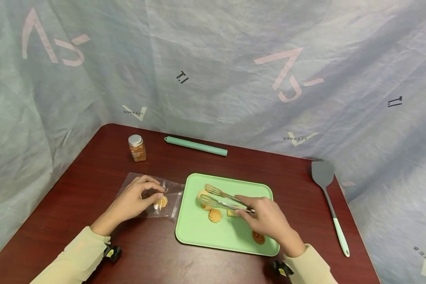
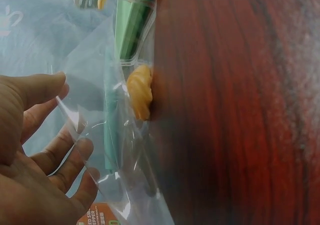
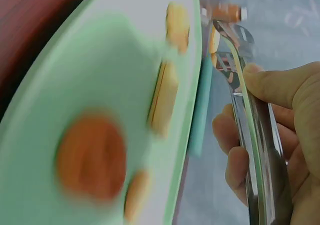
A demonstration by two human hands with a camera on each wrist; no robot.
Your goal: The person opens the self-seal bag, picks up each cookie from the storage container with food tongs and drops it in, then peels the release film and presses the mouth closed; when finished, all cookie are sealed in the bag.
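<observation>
My left hand [image 1: 136, 199] is over a clear plastic bag [image 2: 95, 115], its thumb and index finger pinching the raised film at the bag's edge. One swirled cookie [image 2: 140, 92] lies inside the bag. My right hand [image 1: 266, 217] grips metal tongs [image 3: 257, 150] above a light green tray [image 1: 198, 236]. At the tongs' slotted heads, a pale round cookie [image 3: 214, 40] shows between them in the right wrist view. Below on the tray are a swirled cookie [image 1: 214, 215], a yellow bar-shaped biscuit [image 1: 231, 213] partly hidden by the tongs, and a brown round cookie [image 1: 258, 237].
Behind the bag stands a spice jar [image 1: 137, 149] with a silver lid. A teal rod [image 1: 197, 146] lies along the back of the dark red table [image 1: 145, 252]. To the right is a grey spatula [image 1: 323, 174] with a mint handle. Printed grey cloth [image 1: 213, 79] hangs behind the table.
</observation>
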